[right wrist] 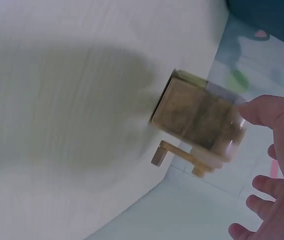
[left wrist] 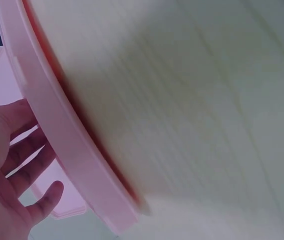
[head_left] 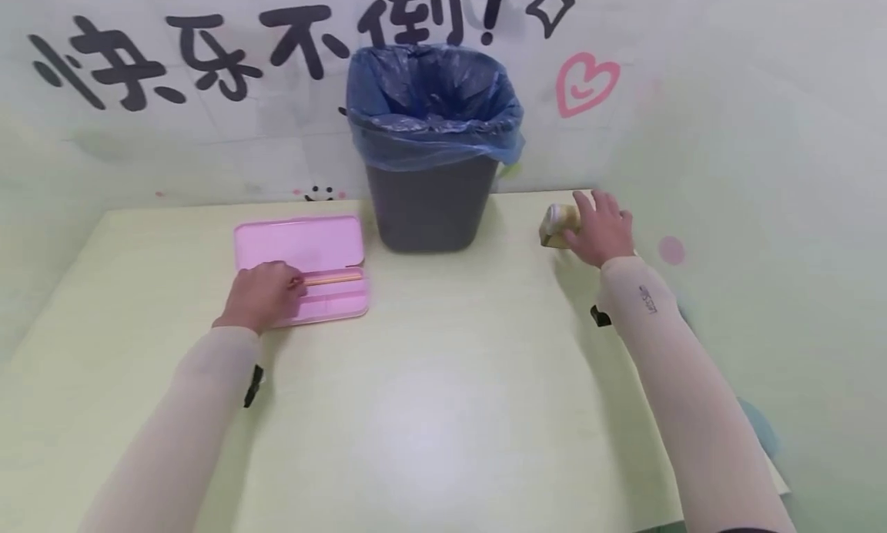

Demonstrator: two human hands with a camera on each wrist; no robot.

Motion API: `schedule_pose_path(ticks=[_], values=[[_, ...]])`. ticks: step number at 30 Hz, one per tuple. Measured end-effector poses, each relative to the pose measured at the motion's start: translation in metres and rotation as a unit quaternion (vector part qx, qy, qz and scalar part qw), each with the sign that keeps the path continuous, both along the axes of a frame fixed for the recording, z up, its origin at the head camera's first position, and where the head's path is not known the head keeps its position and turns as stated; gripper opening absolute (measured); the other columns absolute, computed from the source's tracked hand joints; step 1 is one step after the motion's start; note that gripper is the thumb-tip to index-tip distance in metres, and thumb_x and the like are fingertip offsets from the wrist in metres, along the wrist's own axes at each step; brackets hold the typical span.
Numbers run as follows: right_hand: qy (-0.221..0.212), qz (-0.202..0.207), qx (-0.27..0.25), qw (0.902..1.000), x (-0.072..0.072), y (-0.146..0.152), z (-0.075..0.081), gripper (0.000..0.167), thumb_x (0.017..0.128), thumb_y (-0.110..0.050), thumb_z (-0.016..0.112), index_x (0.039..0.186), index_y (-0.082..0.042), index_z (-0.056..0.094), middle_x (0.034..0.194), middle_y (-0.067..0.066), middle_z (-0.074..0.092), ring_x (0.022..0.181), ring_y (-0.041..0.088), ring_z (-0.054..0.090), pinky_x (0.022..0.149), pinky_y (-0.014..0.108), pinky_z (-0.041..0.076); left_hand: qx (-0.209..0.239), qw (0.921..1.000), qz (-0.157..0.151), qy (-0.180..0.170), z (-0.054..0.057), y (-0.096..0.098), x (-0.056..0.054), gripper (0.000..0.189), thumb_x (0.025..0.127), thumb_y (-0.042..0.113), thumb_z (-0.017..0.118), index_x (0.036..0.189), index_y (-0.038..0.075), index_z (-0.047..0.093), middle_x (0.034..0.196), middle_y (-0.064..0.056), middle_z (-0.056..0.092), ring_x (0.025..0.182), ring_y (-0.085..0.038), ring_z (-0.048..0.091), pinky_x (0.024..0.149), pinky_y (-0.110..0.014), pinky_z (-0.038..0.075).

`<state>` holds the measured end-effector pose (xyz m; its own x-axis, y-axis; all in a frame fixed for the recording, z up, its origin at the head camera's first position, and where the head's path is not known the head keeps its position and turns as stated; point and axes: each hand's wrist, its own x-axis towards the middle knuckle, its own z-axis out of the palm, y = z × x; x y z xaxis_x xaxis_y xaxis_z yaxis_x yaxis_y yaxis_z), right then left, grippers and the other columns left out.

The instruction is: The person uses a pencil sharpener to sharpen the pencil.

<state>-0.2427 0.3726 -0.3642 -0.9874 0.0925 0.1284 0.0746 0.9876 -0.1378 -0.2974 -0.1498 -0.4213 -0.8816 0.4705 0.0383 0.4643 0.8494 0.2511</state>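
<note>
An open pink pencil case [head_left: 329,308] lies at the left, its lid [head_left: 298,240] folded back toward the wall. My left hand [head_left: 259,294] reaches into it and pinches the left end of a thin yellow-orange pencil [head_left: 334,279]. In the left wrist view the case wall [left wrist: 77,135] hides those fingertips, while the little finger sticks out apart. A small brown box [right wrist: 196,115] with a crank handle [right wrist: 179,152] stands at the table's far right. My right hand [head_left: 601,232] is at the box; its thumb [right wrist: 261,110] touches one end, the other fingers spread apart from it.
A grey bin [head_left: 430,206] lined with a blue bag [head_left: 436,144] stands at the back of the table, between the case and the box. Behind it rises a wall [head_left: 277,163] with black lettering. Another wall [head_left: 762,209] borders the right side.
</note>
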Motion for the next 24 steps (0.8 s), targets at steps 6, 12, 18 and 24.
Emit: schedule_pose_path(ticks=[6, 12, 18, 24], values=[[-0.04, 0.017, -0.038, 0.9983, -0.016, 0.001, -0.006, 0.072, 0.094, -0.021, 0.064, 0.153, -0.002, 0.027, 0.156, 0.027, 0.025, 0.144, 0.046, 0.021, 0.107, 0.071, 0.019, -0.043, 0.9985, -0.015, 0.03, 0.005, -0.011, 0.004, 0.016, 0.087, 0.008, 0.076, 0.1, -0.001, 0.076, 0.095, -0.021, 0.072, 0.08, -0.035, 0.066, 0.074, -0.054, 0.049], [-0.056, 0.029, -0.054, 0.9966, -0.027, 0.01, -0.011, 0.073, 0.093, -0.019, 0.067, 0.153, -0.003, 0.028, 0.156, 0.027, 0.025, 0.143, 0.046, 0.023, 0.106, 0.072, 0.02, -0.054, 0.9976, -0.021, 0.038, 0.005, -0.005, 0.002, 0.013, 0.086, 0.006, 0.076, 0.097, 0.0, 0.076, 0.094, -0.02, 0.073, 0.081, -0.035, 0.067, 0.073, -0.056, 0.05], [-0.066, 0.028, -0.052, 0.9961, -0.034, 0.014, -0.011, 0.074, 0.092, -0.019, 0.069, 0.153, -0.004, 0.029, 0.155, 0.027, 0.028, 0.142, 0.047, 0.025, 0.105, 0.073, 0.021, -0.055, 0.9974, -0.027, 0.039, 0.004, 0.002, -0.002, 0.016, 0.087, 0.007, 0.076, 0.102, 0.0, 0.076, 0.1, -0.02, 0.073, 0.091, -0.039, 0.069, 0.077, -0.056, 0.051], [-0.083, 0.026, -0.052, 0.9949, -0.038, 0.016, -0.014, 0.069, 0.094, -0.018, 0.067, 0.151, -0.004, 0.032, 0.153, 0.028, 0.032, 0.141, 0.047, 0.028, 0.105, 0.072, 0.021, -0.05, 0.9975, -0.028, 0.042, 0.0, 0.005, -0.006, 0.015, 0.088, 0.005, 0.074, 0.102, 0.001, 0.077, 0.101, -0.02, 0.073, 0.09, -0.04, 0.069, 0.077, -0.056, 0.051]])
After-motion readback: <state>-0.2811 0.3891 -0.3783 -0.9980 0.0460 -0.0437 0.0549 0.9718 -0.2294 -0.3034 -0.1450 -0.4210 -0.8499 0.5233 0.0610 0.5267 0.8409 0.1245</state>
